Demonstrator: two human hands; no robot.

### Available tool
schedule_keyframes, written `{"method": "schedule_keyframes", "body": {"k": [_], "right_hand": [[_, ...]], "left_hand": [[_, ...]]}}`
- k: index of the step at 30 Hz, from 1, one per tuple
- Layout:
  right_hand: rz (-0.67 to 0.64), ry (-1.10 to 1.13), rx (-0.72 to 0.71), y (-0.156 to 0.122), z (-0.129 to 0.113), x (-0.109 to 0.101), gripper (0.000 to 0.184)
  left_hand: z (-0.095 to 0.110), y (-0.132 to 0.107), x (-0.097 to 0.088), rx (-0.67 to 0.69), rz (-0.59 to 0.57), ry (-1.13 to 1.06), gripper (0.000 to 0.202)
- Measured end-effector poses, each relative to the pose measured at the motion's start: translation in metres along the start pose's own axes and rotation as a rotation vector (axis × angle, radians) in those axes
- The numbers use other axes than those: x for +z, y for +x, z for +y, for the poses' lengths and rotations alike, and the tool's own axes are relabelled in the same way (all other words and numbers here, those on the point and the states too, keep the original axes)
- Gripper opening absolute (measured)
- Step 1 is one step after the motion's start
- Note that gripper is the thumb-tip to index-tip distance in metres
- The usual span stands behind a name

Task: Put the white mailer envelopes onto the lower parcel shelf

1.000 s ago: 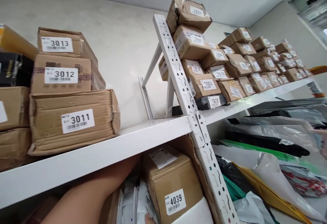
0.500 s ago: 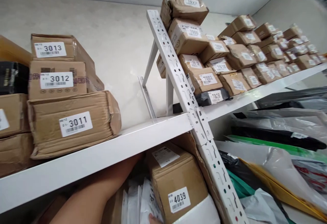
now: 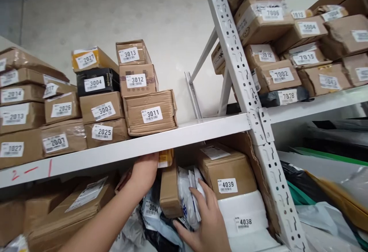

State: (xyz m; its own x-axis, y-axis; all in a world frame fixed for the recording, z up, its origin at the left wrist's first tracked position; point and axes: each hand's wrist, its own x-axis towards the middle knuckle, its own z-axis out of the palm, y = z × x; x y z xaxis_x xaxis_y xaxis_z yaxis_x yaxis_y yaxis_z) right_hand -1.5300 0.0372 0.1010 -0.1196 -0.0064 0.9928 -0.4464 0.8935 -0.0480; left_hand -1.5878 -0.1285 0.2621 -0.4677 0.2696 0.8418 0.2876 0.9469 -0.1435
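My left hand [image 3: 146, 169] reaches in under the upper shelf's beam, its fingers hidden. Right beside it is a yellow package [image 3: 166, 158], and I cannot tell whether the hand grips it. My right hand [image 3: 208, 215] is lower, fingers apart, resting against upright white plastic mailers [image 3: 187, 194]. A slim brown carton [image 3: 169, 192] stands left of those mailers. To their right a brown box labelled 4039 [image 3: 241, 171] sits on a white parcel labelled 4038 [image 3: 255, 221]. Below my left wrist lies a grey-blue bag [image 3: 156, 215] with a partly covered label.
The white shelf beam [image 3: 94, 155] crosses above both hands. On it stand stacked cartons, including box 3011 [image 3: 161, 125]. A perforated metal post [image 3: 244, 72] rises to the right, with more boxes and soft bags beyond. A large brown box [image 3: 69, 210] lies at lower left.
The view has swung left, bringing more upper-shelf cartons into sight. My right hand has come further into view against the white mailers. My left hand and the yellow package now show below the beam.
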Motion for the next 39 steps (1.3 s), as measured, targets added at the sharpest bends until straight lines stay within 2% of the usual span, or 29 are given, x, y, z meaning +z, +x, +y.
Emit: {"method": "schedule_keyframes", "body": {"k": [2,5,8,10,12,14,17,19,21,22,24,26,28,31,34,39], "right_hand": [[-0.009,-0.002,0.025,0.000,-0.001,-0.001,0.063],[-0.009,0.005,0.030,0.000,-0.001,0.001,0.049],[-0.005,0.016,0.035,0.000,-0.002,0.003,0.051],[-0.005,0.020,0.054,0.000,-0.005,0.003,0.056],[-0.023,0.029,0.071,-0.002,-0.009,0.002,0.060],[-0.051,0.040,0.081,-0.003,-0.011,0.001,0.067],[-0.070,0.043,0.076,-0.004,-0.010,0.003,0.076],[-0.055,0.040,0.064,-0.003,-0.007,0.006,0.074],[-0.049,0.059,0.058,-0.002,-0.002,0.007,0.066],[-0.060,0.089,0.052,-0.002,0.002,0.006,0.065],[-0.126,0.166,0.036,-0.003,0.010,0.000,0.072],[-0.246,0.235,0.019,-0.007,0.020,-0.011,0.077],[-0.395,0.289,0.024,-0.010,0.028,-0.024,0.068],[-0.568,0.330,0.083,-0.008,0.032,-0.037,0.050],[-0.598,0.252,0.170,0.001,0.025,-0.033,0.038],[-0.570,0.060,0.219,0.016,0.008,-0.008,0.038]], "left_hand": [[-0.014,-0.032,-0.003,-0.022,-0.114,0.148,0.054],[-0.021,-0.062,-0.004,-0.112,-0.057,0.162,0.056],[-0.008,-0.072,-0.005,-0.241,-0.071,0.102,0.048],[0.006,-0.072,-0.006,-0.322,-0.120,0.034,0.063],[0.017,-0.073,-0.005,-0.389,-0.131,-0.024,0.087],[0.023,-0.076,0.001,-0.412,-0.127,-0.049,0.099],[0.021,-0.087,0.016,-0.353,-0.128,-0.027,0.084],[0.015,-0.095,0.023,-0.279,-0.058,-0.040,0.073],[0.009,-0.101,0.026,-0.135,0.027,-0.147,0.080],[0.007,-0.103,0.024,-0.028,0.031,-0.217,0.088],[0.004,-0.105,0.019,0.197,-0.064,-0.318,0.097],[0.004,-0.103,0.013,0.307,-0.195,-0.329,0.086],[0.007,-0.100,0.009,0.276,-0.251,-0.309,0.071],[0.013,-0.094,0.009,0.217,-0.200,-0.317,0.064],[0.017,-0.085,0.010,0.229,-0.121,-0.302,0.053],[0.012,-0.076,0.012,0.239,-0.136,-0.288,0.046]]}}
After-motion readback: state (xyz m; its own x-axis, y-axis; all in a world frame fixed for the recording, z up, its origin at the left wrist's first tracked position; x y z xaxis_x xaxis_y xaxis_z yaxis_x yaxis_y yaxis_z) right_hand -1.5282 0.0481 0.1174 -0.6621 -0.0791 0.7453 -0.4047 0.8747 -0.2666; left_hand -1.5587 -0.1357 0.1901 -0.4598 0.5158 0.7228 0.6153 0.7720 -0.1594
